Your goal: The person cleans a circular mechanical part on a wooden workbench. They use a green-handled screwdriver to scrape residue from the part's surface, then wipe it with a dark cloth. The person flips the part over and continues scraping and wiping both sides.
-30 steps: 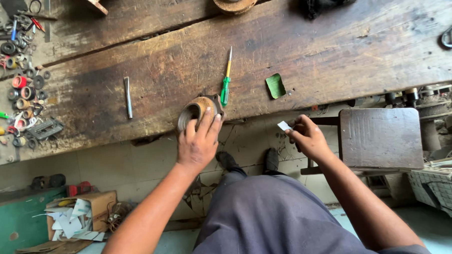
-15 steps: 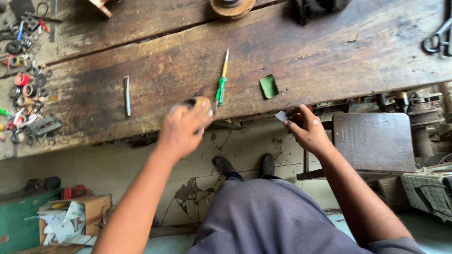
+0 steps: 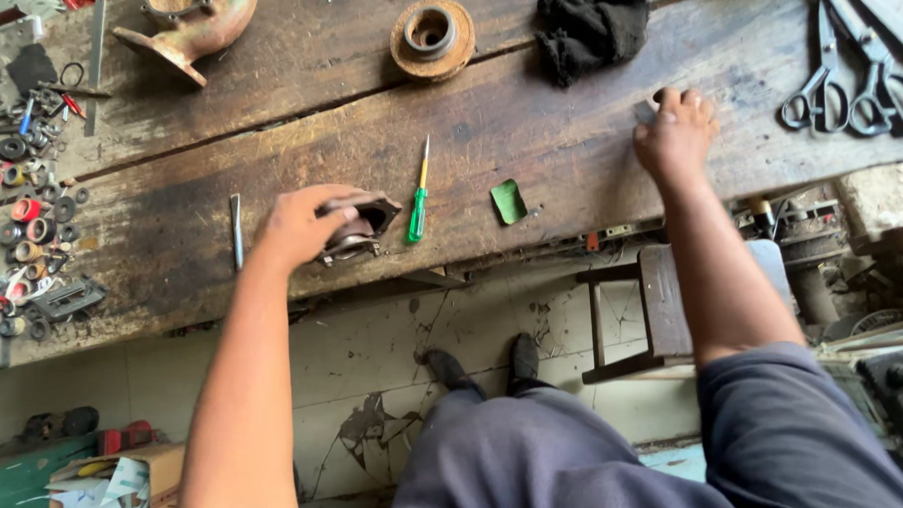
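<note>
- Left hand closed over a rusty metal flange part, gripping it from above; part rests at the near edge of the wooden surface.
- Green-handled screwdriver lies just right of the part, tip pointing away from the person.
- Small green scrap lies further right, apart from the screwdriver.
- Right hand reaches well to the right, fingers curled down on the surface; something small under the fingertips, cannot tell what or whether it is gripped.
- Black rag beyond the right hand.
- Scissors at far right.
- Thin metal rod just left of the left hand.
- Washers and small parts clustered at far left.
</note>
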Action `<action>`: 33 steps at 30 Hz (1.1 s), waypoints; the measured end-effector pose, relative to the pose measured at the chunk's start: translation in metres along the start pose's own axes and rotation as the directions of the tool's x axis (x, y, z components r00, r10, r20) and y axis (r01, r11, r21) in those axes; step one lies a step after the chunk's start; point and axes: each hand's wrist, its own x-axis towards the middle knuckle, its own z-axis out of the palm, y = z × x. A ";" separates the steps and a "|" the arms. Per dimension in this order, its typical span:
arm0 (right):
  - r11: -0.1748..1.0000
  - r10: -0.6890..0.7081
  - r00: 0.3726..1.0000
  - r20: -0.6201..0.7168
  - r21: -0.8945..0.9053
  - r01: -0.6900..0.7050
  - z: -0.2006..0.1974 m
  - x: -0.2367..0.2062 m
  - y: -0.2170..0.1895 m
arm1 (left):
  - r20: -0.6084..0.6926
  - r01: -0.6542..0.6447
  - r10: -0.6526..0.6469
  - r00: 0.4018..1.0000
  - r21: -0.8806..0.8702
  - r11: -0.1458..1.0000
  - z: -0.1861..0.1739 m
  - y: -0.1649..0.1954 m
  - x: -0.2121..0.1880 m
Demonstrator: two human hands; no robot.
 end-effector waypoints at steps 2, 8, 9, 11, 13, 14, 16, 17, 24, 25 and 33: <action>0.995 -0.091 0.988 -0.126 -0.053 0.085 0.005 0.004 -0.011 | -0.061 0.032 -0.033 0.998 -0.014 0.999 -0.005 -0.007 0.014; 0.940 -0.276 0.925 -0.262 0.127 0.317 0.017 0.038 -0.067 | -0.232 0.072 -0.081 0.969 -0.047 0.996 0.008 -0.021 0.019; 0.938 -0.278 0.927 -0.252 0.135 0.318 0.020 0.049 -0.075 | -0.268 0.043 -0.046 0.962 -0.018 0.999 0.010 -0.020 0.017; 0.940 -0.263 0.936 -0.234 0.154 0.303 0.027 0.069 -0.086 | -0.277 0.056 -0.067 0.958 -0.046 0.997 0.020 -0.014 0.009; 0.945 -0.234 0.948 -0.217 0.179 0.274 0.035 0.089 -0.095 | -0.293 0.039 -0.054 0.955 -0.058 0.998 0.027 -0.006 0.001; 0.948 -0.253 0.943 -0.216 0.142 0.286 0.040 0.097 -0.099 | -0.301 0.013 -0.029 0.953 -0.054 0.998 0.029 -0.002 -0.003; 0.946 -0.299 0.931 -0.210 0.066 0.318 0.046 0.112 -0.105 | -0.310 0.002 -0.016 0.951 -0.045 0.999 0.031 0.006 -0.006; 0.948 -0.308 0.932 -0.190 0.023 0.318 0.048 0.118 -0.109 | -0.311 0.016 -0.027 0.950 -0.037 0.999 0.030 0.010 -0.007; 0.767 -0.375 0.841 -0.391 0.379 0.518 0.020 0.087 -0.107 | -0.308 0.085 -0.092 0.947 -0.036 0.996 0.020 0.018 -0.005; 0.766 -0.367 0.874 -0.319 0.430 0.479 0.009 0.071 -0.096 | -0.294 0.124 -0.134 0.946 -0.055 0.991 0.021 0.016 -0.006; 0.038 0.058 0.945 0.321 0.946 -0.323 -0.009 0.078 -0.015 | -0.275 0.182 -0.195 0.941 -0.069 0.981 0.021 0.001 0.008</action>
